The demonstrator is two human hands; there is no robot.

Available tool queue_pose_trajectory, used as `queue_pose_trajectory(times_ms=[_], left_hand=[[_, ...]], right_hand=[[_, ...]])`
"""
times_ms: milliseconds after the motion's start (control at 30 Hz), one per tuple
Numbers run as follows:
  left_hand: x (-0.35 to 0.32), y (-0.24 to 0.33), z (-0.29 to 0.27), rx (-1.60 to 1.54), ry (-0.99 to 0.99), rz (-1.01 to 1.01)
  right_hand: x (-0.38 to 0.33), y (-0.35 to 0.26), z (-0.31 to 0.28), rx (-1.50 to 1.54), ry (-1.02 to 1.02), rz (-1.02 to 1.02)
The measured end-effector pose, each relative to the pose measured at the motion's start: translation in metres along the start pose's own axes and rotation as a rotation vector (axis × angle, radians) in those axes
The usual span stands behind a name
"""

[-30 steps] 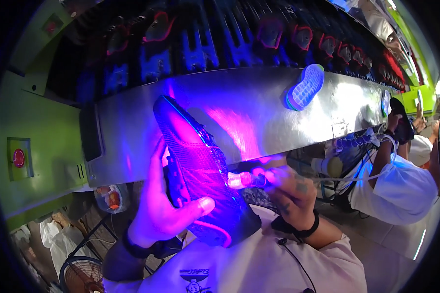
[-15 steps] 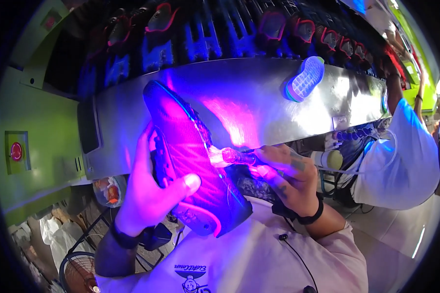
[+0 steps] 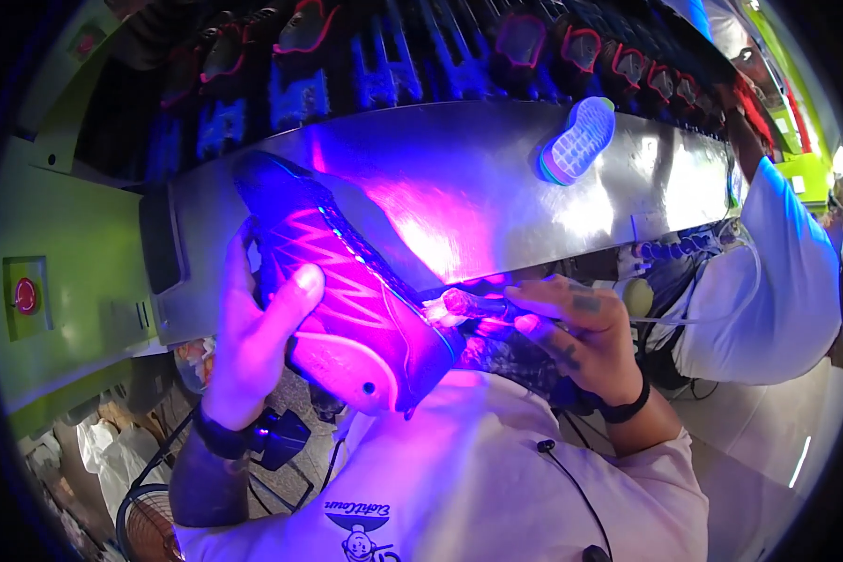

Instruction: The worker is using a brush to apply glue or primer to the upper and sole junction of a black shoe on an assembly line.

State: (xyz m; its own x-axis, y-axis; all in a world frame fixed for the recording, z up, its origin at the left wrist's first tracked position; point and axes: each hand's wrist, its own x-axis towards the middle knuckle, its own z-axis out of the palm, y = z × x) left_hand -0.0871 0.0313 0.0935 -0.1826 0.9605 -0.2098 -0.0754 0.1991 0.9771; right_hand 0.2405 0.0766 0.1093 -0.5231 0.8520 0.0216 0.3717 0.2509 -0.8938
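Note:
My left hand (image 3: 245,351) grips a dark shoe upper (image 3: 337,272) with zigzag lines on its side, the thumb pressed on that side. The toe points up and away to the left, and the heel is near my shirt. In my right hand (image 3: 585,337) is a brush (image 3: 482,307), its dark handle pinched between thumb and fingers. Its pale bristles touch the upper's lower edge near the heel. Strong purple light falls on the shoe and both hands. The left fingertips are partly hidden behind the shoe.
Behind the shoe runs a metal table (image 3: 496,225) with a pale shoe sole (image 3: 581,140) lying on it. Beyond it, a dark rack carries several shoe uppers (image 3: 304,25). A co-worker in a white shirt (image 3: 768,300) is at the right. Lower left is a fan (image 3: 150,525).
The brush tip has moved along the edge from the shoe's middle toward the heel. My left hand has shifted left and rolled the shoe, showing more of its side.

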Motion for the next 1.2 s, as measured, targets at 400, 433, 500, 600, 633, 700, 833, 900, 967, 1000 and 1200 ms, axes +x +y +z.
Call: queue_pose_trajectory(times_ms=[400,433,500,600,633,700,833,900,967,1000,1200], left_hand=[[0.002,0.0,0.005,-0.516,-0.062,-0.284],[0.001,0.004,0.008,-0.509,-0.057,-0.278],[-0.003,0.014,0.018,-0.645,-0.101,-0.367],[-0.012,0.009,0.023,-0.682,0.051,-0.37],[-0.012,0.027,0.034,-0.735,0.072,-0.441],[-0.018,0.026,0.032,-0.722,0.01,-0.454],[-0.034,0.016,0.041,-0.892,-0.035,-0.553],[-0.047,0.016,0.042,-0.819,-0.049,-0.542],[-0.061,0.009,0.06,-0.571,-0.06,-0.281],[-0.062,0.009,0.066,-0.325,-0.068,-0.038],[-0.079,-0.04,0.054,-0.751,-0.22,-0.497]], right_hand=[[0.017,-0.023,-0.02,-0.228,0.138,-0.344],[0.021,-0.026,-0.023,-0.266,0.143,-0.4],[0.028,-0.028,-0.028,-0.31,0.161,-0.492],[0.038,-0.03,-0.033,-0.366,0.197,-0.637],[0.04,-0.033,-0.035,-0.375,0.204,-0.665],[0.043,-0.036,-0.039,-0.386,0.217,-0.711],[0.048,-0.042,-0.048,-0.35,0.211,-0.773],[0.051,-0.043,-0.052,-0.327,0.207,-0.792],[0.054,-0.045,-0.056,-0.285,0.177,-0.799],[0.055,-0.045,-0.057,-0.286,0.187,-0.804],[0.052,-0.037,-0.066,-0.21,0.181,-0.824]])
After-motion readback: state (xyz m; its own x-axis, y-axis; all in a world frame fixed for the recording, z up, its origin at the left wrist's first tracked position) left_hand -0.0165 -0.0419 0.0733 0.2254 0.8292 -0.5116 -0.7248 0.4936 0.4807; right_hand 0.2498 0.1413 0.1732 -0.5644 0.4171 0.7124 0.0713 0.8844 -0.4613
